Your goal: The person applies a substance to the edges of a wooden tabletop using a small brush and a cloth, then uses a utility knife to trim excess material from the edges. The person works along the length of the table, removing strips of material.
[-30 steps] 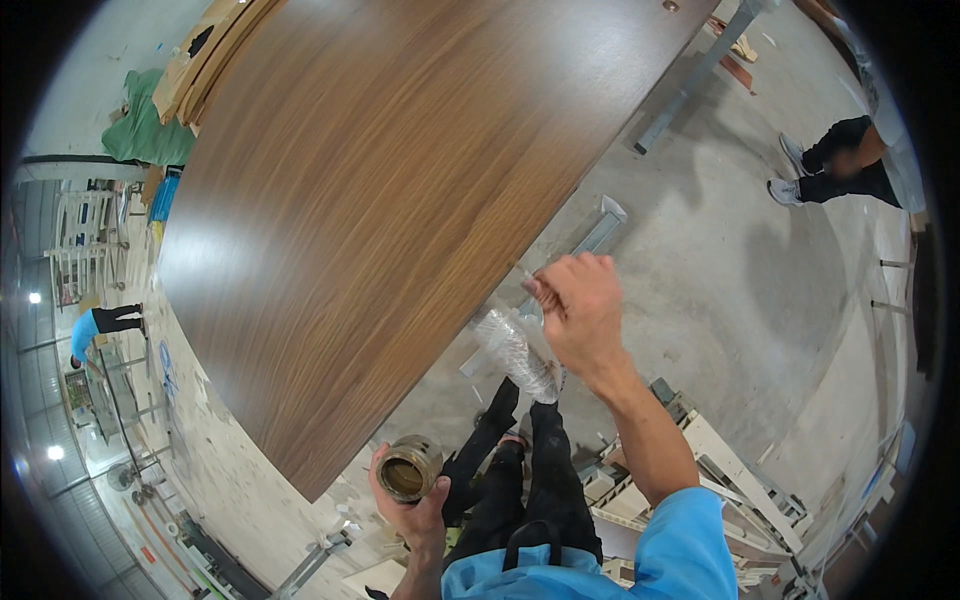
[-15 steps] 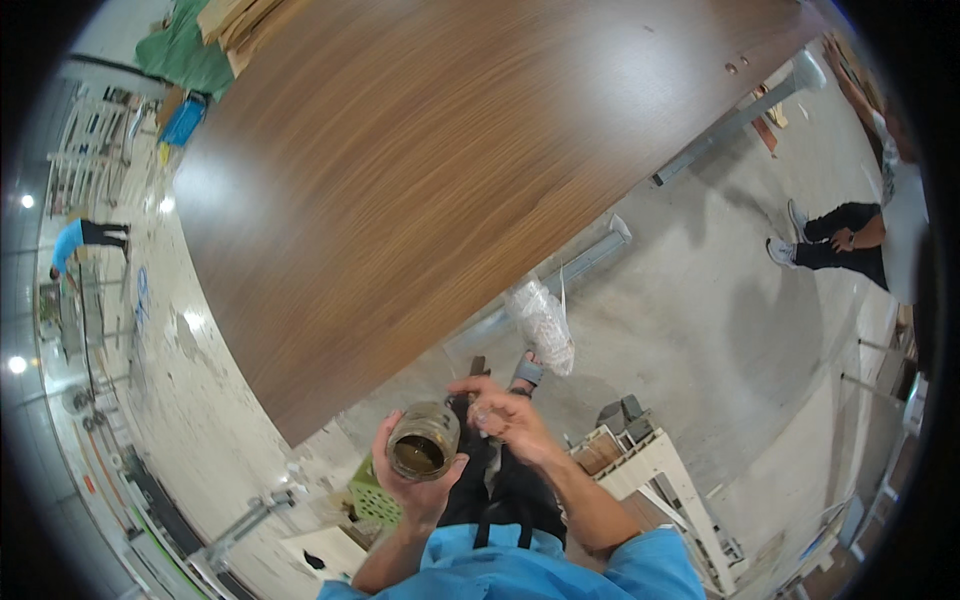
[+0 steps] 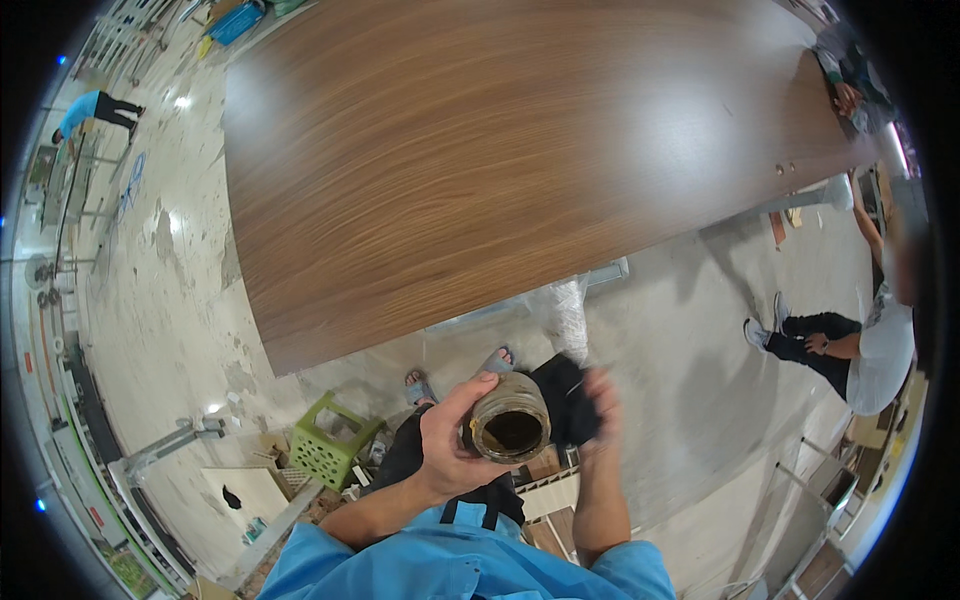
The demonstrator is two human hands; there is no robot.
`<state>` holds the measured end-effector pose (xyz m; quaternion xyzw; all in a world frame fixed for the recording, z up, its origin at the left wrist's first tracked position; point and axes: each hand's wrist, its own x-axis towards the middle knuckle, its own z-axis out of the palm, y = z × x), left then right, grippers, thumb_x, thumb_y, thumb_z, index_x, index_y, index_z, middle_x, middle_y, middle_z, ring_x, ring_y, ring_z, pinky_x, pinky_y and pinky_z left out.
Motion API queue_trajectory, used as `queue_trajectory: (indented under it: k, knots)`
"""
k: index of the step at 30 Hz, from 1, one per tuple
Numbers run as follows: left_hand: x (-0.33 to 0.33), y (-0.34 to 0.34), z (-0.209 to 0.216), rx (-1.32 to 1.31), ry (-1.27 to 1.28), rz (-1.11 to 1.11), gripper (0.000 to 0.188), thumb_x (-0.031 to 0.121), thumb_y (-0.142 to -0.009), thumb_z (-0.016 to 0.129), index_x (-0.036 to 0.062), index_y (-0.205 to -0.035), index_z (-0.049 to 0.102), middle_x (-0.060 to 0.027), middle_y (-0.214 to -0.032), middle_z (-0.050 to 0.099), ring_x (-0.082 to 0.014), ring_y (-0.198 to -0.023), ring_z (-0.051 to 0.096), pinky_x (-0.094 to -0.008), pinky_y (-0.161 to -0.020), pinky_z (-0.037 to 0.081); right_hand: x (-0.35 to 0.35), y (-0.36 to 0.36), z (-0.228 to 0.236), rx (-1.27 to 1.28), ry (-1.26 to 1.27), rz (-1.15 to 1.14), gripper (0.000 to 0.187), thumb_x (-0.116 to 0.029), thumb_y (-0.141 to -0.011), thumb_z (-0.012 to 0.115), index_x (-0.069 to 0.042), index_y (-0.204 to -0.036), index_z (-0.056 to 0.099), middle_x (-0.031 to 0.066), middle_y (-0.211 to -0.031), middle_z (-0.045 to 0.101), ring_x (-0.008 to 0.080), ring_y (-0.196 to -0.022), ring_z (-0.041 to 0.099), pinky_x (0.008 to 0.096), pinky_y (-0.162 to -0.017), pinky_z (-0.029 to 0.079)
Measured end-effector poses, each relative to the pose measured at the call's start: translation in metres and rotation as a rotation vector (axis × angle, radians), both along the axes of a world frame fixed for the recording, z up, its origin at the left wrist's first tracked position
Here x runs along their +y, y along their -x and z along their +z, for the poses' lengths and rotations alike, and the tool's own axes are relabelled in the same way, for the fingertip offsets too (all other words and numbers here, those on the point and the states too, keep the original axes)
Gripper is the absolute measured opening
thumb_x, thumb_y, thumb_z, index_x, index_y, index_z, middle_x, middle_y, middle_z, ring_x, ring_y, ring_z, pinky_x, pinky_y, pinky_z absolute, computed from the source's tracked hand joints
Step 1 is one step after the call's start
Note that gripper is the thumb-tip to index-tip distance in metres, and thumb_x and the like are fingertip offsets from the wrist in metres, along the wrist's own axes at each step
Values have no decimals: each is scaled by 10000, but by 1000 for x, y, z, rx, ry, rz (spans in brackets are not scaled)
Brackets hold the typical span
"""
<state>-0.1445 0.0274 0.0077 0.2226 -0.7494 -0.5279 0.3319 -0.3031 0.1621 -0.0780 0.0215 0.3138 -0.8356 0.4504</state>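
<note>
Gripping open jar (image 3: 511, 429) | left hand (image 3: 452, 440) fingers curled around it | right hand (image 3: 597, 412) fingers closed on black cloth (image 3: 567, 398)

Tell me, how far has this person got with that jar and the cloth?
Already done: the jar is open, no lid on its mouth, and the big wood panel looks glossy. In hand: the left hand grips the jar while the right hand, blurred, presses a black cloth by its mouth. Left: nothing shows the cloth touching the panel yet.
</note>
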Motion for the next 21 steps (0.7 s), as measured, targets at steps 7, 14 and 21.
queue_trajectory:
  k: [7,14,21]
  knots:
    - [-2,-31,-5,3,-86,31,946,151,-593,981,-37,-1355,454,-214,-1303,566,-304,-1162,623,-413,-1008,499,-113,122,31,1411,-845,-40,161,-138,-936,679,20,-916,655,95,-835,571,230,-774,547,333,-730,457]
    - [-6,-78,7,-11,-222,213,769,235,-622,931,-32,-1261,596,-173,-1219,664,-376,-1130,611,-426,-1011,461,-161,-29,26,1851,-687,88,135,-37,-785,755,-42,-870,651,146,-909,580,362,-849,599,454,-716,487]
    - [-16,-165,11,46,-157,228,881,134,-578,978,-26,-1312,518,-222,-1251,604,-386,-1196,583,-475,-993,495,-206,-193,27,1919,-431,221,90,-96,-808,675,-79,-885,631,83,-853,517,283,-757,550,393,-609,482]
